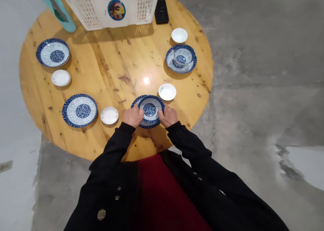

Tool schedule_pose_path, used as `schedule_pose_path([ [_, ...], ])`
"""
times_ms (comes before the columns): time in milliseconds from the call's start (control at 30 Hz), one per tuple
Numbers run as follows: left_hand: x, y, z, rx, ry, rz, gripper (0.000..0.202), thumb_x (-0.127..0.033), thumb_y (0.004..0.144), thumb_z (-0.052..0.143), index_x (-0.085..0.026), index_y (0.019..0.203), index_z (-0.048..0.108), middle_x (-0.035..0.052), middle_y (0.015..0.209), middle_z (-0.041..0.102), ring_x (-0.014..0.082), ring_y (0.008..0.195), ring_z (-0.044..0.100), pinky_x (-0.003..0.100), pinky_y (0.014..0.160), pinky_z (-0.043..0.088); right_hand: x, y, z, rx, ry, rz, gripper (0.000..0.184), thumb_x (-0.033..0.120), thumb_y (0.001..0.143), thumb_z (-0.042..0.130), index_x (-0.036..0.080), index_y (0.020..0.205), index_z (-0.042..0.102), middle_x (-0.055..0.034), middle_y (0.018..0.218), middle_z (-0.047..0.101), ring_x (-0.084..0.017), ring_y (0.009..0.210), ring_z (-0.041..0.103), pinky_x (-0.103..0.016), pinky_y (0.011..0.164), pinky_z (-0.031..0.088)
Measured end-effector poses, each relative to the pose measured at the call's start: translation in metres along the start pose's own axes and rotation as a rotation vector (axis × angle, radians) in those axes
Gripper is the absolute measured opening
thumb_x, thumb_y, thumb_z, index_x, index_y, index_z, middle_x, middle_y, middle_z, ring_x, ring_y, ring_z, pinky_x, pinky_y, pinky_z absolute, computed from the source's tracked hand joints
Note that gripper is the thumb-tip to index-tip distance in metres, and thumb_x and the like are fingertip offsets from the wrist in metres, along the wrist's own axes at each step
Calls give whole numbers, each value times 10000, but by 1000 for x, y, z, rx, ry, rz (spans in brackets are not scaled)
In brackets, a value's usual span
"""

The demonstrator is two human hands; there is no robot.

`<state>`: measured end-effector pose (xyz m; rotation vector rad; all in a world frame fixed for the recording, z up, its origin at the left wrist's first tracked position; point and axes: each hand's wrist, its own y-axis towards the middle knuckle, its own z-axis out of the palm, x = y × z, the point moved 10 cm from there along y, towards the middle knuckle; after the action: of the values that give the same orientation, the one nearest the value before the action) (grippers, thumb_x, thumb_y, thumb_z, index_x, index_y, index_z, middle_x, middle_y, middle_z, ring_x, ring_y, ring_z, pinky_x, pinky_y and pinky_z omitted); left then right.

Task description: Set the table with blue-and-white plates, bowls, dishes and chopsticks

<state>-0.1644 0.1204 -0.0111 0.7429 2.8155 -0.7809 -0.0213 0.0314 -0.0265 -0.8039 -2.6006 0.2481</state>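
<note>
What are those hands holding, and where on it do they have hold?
A blue-patterned bowl, taken by its rim: left hand on its left side, right hand on its right, over a matching plate.

light: bright, even, from overhead | glare: white spot on counter [146,80] | shadows: soft, short beneath basket [111,8] | focus: sharp | edges: wide-angle bending

The round table [121,62] carries four blue plates [52,52] [79,110] [174,66] [149,124], two blue bowls [182,55] [151,108], four small white dishes [60,78] [109,115] [167,92] [179,35], one white basket [101,8] and one black device [161,10].
</note>
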Motion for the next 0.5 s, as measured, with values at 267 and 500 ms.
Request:
schedule_pose_path([
  [267, 1, 1, 12, 13, 18, -93, 539, -319, 979, 347, -154, 1492, 364, 151, 1020, 763, 335, 978, 729, 389, 833, 504, -1, 9, 8, 120, -164, -44, 619, 309, 948, 361, 52, 1511, 345, -166, 916, 731, -303, 798, 668, -350, 712, 459],
  [500, 3, 5, 15, -6, 90, -96, 572, -313, 959, 360, -154, 1508, 369, 168, 988, 760, 362, 961, 728, 425, 815, 519, 1, 18, 17, 216, -236, -79, 620, 327, 973, 370, 53, 1528, 326, -207, 1003, 731, -320, 871, 694, -362, 734, 486],
])
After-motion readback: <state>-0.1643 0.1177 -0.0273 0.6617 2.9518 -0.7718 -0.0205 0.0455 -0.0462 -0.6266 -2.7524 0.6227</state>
